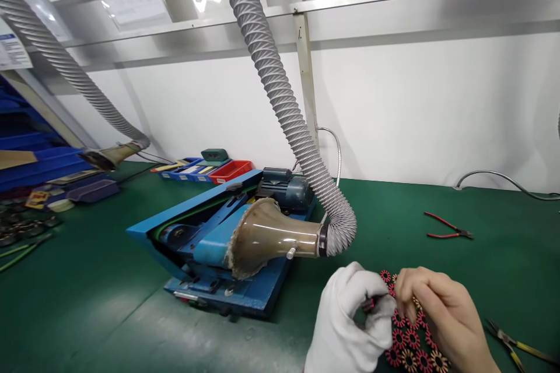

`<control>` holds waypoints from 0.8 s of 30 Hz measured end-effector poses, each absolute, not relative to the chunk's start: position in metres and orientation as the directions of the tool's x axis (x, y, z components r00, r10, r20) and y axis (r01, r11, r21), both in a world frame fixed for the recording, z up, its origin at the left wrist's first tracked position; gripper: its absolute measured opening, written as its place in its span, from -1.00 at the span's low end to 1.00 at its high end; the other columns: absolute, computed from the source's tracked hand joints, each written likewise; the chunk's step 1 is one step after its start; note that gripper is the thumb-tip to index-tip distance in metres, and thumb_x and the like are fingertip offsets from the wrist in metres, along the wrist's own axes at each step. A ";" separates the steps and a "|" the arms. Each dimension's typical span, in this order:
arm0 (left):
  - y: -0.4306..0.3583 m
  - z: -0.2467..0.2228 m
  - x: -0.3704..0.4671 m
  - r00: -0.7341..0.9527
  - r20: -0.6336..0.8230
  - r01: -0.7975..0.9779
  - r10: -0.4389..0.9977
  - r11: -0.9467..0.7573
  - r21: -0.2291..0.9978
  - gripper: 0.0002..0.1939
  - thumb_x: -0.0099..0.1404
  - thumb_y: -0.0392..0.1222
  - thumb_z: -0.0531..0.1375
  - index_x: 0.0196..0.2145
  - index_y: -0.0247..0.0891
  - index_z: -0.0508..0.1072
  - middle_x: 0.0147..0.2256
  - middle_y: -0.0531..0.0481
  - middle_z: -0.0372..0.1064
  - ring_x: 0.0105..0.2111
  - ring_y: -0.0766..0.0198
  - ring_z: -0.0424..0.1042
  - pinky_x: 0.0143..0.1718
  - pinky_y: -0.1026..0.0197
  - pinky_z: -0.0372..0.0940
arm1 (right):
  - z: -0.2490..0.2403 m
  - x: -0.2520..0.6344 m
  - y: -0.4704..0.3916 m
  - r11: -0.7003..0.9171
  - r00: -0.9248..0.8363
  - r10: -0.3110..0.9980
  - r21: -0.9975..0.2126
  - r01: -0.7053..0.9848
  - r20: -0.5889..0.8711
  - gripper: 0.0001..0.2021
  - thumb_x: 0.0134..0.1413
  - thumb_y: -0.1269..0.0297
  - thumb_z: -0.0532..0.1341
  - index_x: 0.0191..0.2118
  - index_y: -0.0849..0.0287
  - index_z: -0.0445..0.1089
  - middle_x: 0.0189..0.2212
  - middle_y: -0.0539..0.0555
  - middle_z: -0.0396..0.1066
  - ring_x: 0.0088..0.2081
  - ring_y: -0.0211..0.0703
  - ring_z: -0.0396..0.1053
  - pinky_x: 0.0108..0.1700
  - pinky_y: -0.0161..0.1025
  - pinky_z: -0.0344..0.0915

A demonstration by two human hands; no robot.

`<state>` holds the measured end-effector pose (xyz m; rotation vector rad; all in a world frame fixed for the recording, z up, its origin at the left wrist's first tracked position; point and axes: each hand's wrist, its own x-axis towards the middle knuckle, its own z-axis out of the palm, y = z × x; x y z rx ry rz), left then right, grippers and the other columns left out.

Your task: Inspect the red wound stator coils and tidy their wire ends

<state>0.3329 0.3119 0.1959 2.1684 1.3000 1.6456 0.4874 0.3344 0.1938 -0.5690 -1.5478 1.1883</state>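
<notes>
the gloved left hand [345, 317] is closed around a small dark-red part [370, 304]; the bare right hand [446, 309] curls beside it, its grip impossible to tell, above ring-shaped pieces [412, 338].

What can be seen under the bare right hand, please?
Around the edge of the right hand, round toothed parts show, some red and some tan. Whatever lies directly beneath its palm and fingers is covered and cannot be seen.

Your green bench [87, 280] carries a blue metal machine [214, 246] left of your gloved left hand [352, 323], spiky red-and-copper rings [412, 345] beneath your right [441, 306], red-handled pliers [464, 233] beyond, yellow-handled pliers [506, 338] rightward.
</notes>
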 end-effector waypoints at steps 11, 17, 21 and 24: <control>0.312 0.202 0.337 0.066 0.706 0.476 0.705 -0.644 0.599 -0.83 0.08 -0.45 0.04 -0.50 -0.20 0.24 -0.58 0.13 0.14 -0.59 0.39 0.19 -0.55 0.33 0.14 | 0.197 0.484 0.339 0.903 -0.319 0.429 -0.411 0.125 0.845 -0.79 0.19 0.59 0.12 -0.24 0.13 0.41 -0.48 0.06 0.44 -0.43 -0.12 0.41 -0.35 -0.19 0.40; 0.311 0.197 0.337 0.138 0.868 0.774 0.477 -0.599 0.207 -0.84 0.14 -0.42 0.07 -0.51 -0.19 0.32 -0.60 0.07 0.19 -0.60 0.31 0.17 -0.56 0.25 0.09 | 0.193 0.479 0.328 0.182 -0.401 0.891 -0.976 -0.119 0.215 -0.56 0.35 0.06 0.04 -0.56 0.11 0.09 -0.70 -0.15 -0.02 -0.71 -0.33 0.01 -0.65 -0.35 -0.02; 0.310 0.194 0.335 0.035 0.768 0.542 0.639 -0.658 0.523 -0.84 0.12 -0.44 0.06 -0.48 -0.19 0.29 -0.57 0.11 0.18 -0.59 0.37 0.21 -0.54 0.31 0.14 | 0.194 0.479 0.331 0.248 -0.278 0.905 -0.930 -0.272 0.322 -0.52 0.35 0.06 0.06 -0.60 0.15 0.21 -0.77 -0.13 0.07 -0.71 -0.32 0.11 -0.58 -0.34 0.12; 0.312 0.196 0.335 0.001 0.605 0.283 0.796 -0.580 0.764 -0.87 0.08 -0.40 0.04 -0.52 -0.20 0.26 -0.58 0.11 0.15 -0.59 0.39 0.18 -0.57 0.32 0.11 | 0.196 0.482 0.336 0.553 -0.216 0.788 -0.817 -0.163 0.576 -0.90 0.22 0.34 0.25 -0.32 0.11 0.52 -0.48 0.04 0.48 -0.39 -0.17 0.41 -0.32 -0.29 0.33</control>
